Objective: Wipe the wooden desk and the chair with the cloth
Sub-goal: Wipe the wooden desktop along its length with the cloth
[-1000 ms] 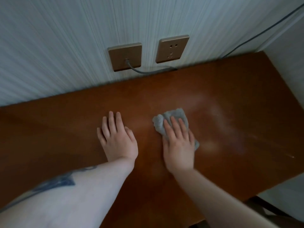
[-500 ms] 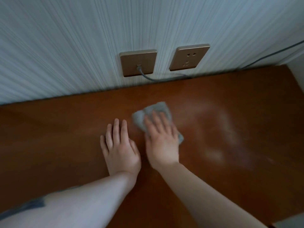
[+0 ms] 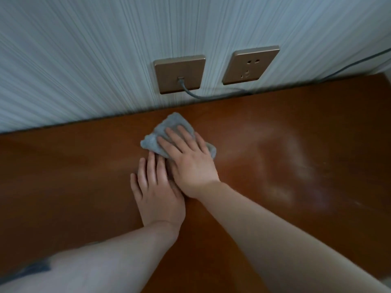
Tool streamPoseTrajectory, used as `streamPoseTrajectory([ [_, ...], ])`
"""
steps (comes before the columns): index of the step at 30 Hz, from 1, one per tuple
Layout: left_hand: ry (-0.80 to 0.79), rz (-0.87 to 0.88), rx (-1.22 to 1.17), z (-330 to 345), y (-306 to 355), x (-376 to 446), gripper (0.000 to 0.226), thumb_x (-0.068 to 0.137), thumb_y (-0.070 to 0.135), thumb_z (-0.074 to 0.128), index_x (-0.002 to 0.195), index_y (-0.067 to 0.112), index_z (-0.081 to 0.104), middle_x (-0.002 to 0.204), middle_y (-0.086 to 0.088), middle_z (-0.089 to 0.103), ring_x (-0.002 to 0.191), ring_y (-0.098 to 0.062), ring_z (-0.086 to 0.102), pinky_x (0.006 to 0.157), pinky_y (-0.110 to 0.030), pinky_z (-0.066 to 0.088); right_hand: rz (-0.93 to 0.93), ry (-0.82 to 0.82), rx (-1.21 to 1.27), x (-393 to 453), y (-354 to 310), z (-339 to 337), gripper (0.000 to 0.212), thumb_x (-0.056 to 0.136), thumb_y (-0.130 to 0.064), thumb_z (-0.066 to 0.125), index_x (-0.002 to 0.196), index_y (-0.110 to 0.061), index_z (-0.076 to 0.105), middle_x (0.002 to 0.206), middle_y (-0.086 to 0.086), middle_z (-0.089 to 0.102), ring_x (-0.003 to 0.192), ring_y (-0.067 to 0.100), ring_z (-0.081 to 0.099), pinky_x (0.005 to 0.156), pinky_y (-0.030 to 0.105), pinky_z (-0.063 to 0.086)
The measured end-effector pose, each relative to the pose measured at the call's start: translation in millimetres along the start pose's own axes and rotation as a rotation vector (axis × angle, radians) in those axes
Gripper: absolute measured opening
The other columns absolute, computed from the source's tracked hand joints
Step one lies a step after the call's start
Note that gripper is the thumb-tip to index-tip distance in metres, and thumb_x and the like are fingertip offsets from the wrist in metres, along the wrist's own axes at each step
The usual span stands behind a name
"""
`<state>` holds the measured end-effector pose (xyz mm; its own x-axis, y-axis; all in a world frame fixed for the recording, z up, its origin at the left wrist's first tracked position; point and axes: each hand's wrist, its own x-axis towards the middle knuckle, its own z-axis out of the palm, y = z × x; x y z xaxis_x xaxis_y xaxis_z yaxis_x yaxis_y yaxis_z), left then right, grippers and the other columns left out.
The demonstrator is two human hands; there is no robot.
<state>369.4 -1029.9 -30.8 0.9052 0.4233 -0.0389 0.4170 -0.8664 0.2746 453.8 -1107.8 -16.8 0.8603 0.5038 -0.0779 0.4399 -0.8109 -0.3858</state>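
Right hand (image 3: 190,163) presses the grey cloth (image 3: 169,132) flat on the desk (image 3: 296,127) near the wall, overlapping the left hand (image 3: 156,191), which lies flat beside it, under two sockets (image 3: 179,74).

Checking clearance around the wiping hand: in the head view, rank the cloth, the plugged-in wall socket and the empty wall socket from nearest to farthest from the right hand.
1. Cloth: under the right hand.
2. Plugged-in wall socket: on the wall, straight ahead.
3. Empty wall socket: on the wall, farther right.

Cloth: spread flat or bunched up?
Bunched. The cloth shows rumpled folds and rounded edges under the flat right hand on the desk.
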Motion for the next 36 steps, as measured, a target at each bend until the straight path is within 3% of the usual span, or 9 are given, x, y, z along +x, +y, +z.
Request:
streamPoseTrajectory([
  [3,-0.003,-0.012,0.008,-0.9,0.2,0.8,0.057,0.092,0.027,0.022,0.146,0.018,0.038,0.156,0.0,0.031,0.146,-0.021,0.019,0.119,-0.046,0.012,-0.137,-0.081,-0.056,27.8,30.5,-13.7,0.052,0.099,-0.028,0.043,0.15,-0.033,0.033,0.16,-0.006,0.024,0.149,0.016,0.008,0.118,0.042,0.001],
  [9,-0.002,-0.001,-0.019,-0.5,1.0,0.6,0.056,0.092,0.027,0.024,0.146,0.017,0.038,0.156,-0.003,0.032,0.145,-0.023,0.02,0.117,-0.047,0.012,0.699,0.283,-0.017,-5.7,24.6,-6.3,0.057,0.101,-0.032,0.037,0.155,-0.026,0.02,0.163,-0.001,0.011,0.15,0.02,-0.001,0.119,0.045,-0.002],
  [13,-0.009,0.053,-0.018,1.1,-2.2,-0.3,0.058,0.088,0.033,0.043,0.143,0.013,0.039,0.155,-0.006,0.033,0.144,-0.025,0.021,0.116,-0.048,0.011,0.173,0.021,0.098,-25.6,-22.6,0.9,0.053,0.101,-0.031,0.037,0.153,-0.029,0.027,0.162,-0.006,0.015,0.15,0.014,-0.003,0.121,0.041,-0.007],
  [15,-0.001,0.027,-0.048,-0.8,-0.4,0.3,0.053,0.092,0.03,0.033,0.142,0.013,0.04,0.155,-0.005,0.033,0.145,-0.026,0.021,0.117,-0.049,0.011,0.028,-0.058,0.069,-20.4,0.7,-6.5,0.053,0.101,-0.03,0.038,0.153,-0.031,0.026,0.162,-0.009,0.015,0.149,0.01,-0.003,0.12,0.038,-0.01],
  [20,-0.016,0.014,-0.09,-6.5,2.8,-0.7,0.052,0.094,0.015,0.036,0.146,0.014,0.038,0.156,-0.005,0.03,0.146,-0.025,0.017,0.118,-0.05,0.008,0.872,0.35,0.024,-80.2,10.1,4.0,0.054,0.102,-0.032,0.031,0.155,-0.028,0.021,0.163,-0.005,0.01,0.15,0.017,-0.004,0.12,0.046,-0.005],
  [26,-0.015,0.026,-0.149,-10.3,1.8,0.3,0.051,0.092,0.01,0.043,0.143,0.014,0.043,0.155,-0.005,0.033,0.146,-0.025,0.02,0.118,-0.051,0.009,0.186,-0.025,0.037,-91.5,-17.5,0.1,0.054,0.101,-0.026,0.037,0.154,-0.03,0.023,0.163,-0.008,0.011,0.15,0.013,-0.005,0.12,0.043,-0.008],
  [32,-0.034,0.269,-0.262,-14.8,8.8,-26.3,0.043,0.091,0.003,0.051,0.133,0.013,0.055,0.149,-0.006,0.044,0.141,-0.026,0.032,0.117,-0.05,0.022,1.0,0.409,0.0,-157.1,30.4,0.8,0.053,0.102,-0.028,0.039,0.153,-0.031,0.026,0.162,-0.007,0.016,0.15,0.015,0.0,0.121,0.045,-0.001],
  [34,-0.04,0.321,-0.31,-12.4,24.2,-43.6,0.043,0.091,0.005,0.046,0.132,0.012,0.057,0.147,-0.007,0.046,0.139,-0.027,0.035,0.116,-0.049,0.024,0.945,0.419,-0.01,-168.9,2.0,13.4,0.053,0.1,-0.029,0.045,0.151,-0.032,0.031,0.161,-0.005,0.021,0.15,0.017,0.004,0.121,0.046,0.002],
  [36,-0.069,0.358,-0.349,-8.3,35.2,-61.0,0.047,0.087,0.01,0.039,0.131,0.013,0.058,0.146,-0.007,0.047,0.138,-0.028,0.037,0.116,-0.048,0.023,0.589,0.223,0.011,-172.4,-19.1,20.1,0.053,0.098,-0.032,0.046,0.15,-0.035,0.032,0.161,-0.006,0.02,0.15,0.016,0.002,0.12,0.045,0.0],
])
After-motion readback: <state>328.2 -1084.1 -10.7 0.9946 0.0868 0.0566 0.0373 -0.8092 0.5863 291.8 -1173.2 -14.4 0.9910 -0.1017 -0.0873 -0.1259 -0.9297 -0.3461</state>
